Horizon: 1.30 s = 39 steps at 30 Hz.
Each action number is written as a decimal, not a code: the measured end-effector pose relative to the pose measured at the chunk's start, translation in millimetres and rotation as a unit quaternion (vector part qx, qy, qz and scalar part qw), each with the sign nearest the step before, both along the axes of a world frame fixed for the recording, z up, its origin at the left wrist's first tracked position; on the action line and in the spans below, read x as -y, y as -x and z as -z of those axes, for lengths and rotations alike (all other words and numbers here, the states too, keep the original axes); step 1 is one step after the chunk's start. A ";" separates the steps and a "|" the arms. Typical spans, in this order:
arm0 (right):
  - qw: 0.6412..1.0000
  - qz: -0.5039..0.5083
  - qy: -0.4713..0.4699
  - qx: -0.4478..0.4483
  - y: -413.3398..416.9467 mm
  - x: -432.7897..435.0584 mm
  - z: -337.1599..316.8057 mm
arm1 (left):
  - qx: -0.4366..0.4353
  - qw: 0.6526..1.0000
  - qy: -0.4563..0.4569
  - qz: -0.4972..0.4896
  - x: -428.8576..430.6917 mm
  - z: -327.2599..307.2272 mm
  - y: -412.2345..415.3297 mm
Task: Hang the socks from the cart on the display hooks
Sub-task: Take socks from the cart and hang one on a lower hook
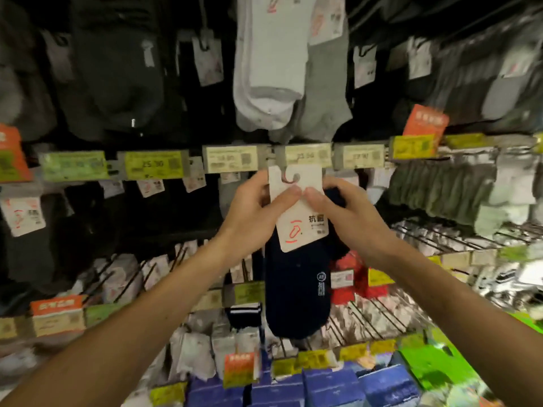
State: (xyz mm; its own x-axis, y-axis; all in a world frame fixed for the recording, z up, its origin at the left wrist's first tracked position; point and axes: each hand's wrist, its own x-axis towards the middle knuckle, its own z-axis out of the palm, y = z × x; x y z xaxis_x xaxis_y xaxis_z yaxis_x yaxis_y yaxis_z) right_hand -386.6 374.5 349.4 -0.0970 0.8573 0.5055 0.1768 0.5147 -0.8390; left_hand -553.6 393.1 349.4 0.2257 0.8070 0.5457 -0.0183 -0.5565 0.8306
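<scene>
A dark navy sock pair (296,292) with a white card header (302,227) hangs in the middle of the view. My left hand (252,212) pinches the card's left side and my right hand (343,212) pinches its right side. The card's small hanger loop (289,177) sits at the tip of a display hook (279,167) just under the row of price tags. Whether the loop is over the hook I cannot tell. The cart is out of view.
White socks (264,83) and grey socks (320,113) hang on the row above. Dark socks (117,83) fill the upper left, green socks (440,189) the right. Yellow price tags (155,165) line the rail. Wire hooks (440,239), red socks (349,277) and blue packs (323,386) lie below.
</scene>
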 end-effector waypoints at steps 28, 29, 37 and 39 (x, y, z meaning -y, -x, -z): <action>0.995 0.020 -0.091 -0.037 -140.5 -55.1 -132.9 | -0.097 0.988 -0.104 -0.064 -50.8 -162.0 -130.5; 0.995 0.028 -0.094 -0.034 -144.9 -56.8 -138.1 | -0.107 0.985 -0.117 -0.066 -56.2 -168.7 -133.3; 0.982 0.104 -0.153 -0.028 -198.9 -74.8 -165.3 | -0.121 0.975 -0.174 -0.066 -87.7 -200.3 -194.3; 0.980 0.117 -0.160 -0.032 -218.0 -84.4 -171.1 | -0.130 0.973 -0.179 -0.072 -93.8 -206.9 -213.2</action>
